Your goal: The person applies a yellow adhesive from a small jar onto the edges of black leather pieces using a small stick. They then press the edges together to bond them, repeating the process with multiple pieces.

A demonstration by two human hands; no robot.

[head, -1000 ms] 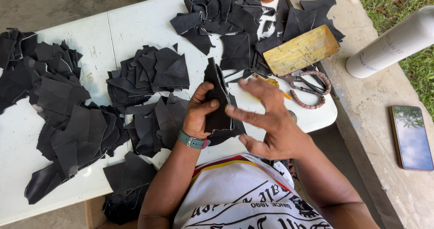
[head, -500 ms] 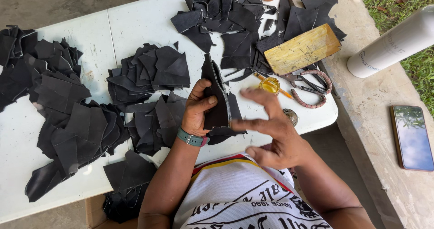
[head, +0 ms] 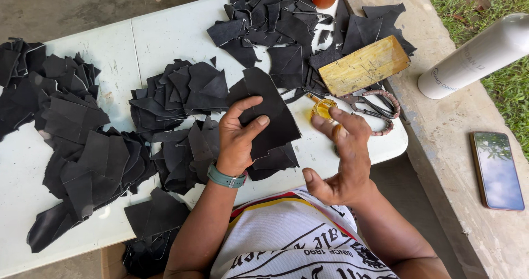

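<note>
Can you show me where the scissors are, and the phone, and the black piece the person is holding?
scissors (head: pixel 374 107): head view, on the blades beside the wrapped handles.
phone (head: pixel 496 170): head view, middle of its dark screen.
black piece (head: pixel 274 119): head view, flat middle, right of the left hand (head: pixel 237 138) holding it.

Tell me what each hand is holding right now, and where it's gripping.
The left hand holds a black leather piece by its lower left edge, thumb on top. The right hand holds nothing, hovering open near the small yellow container.
</note>
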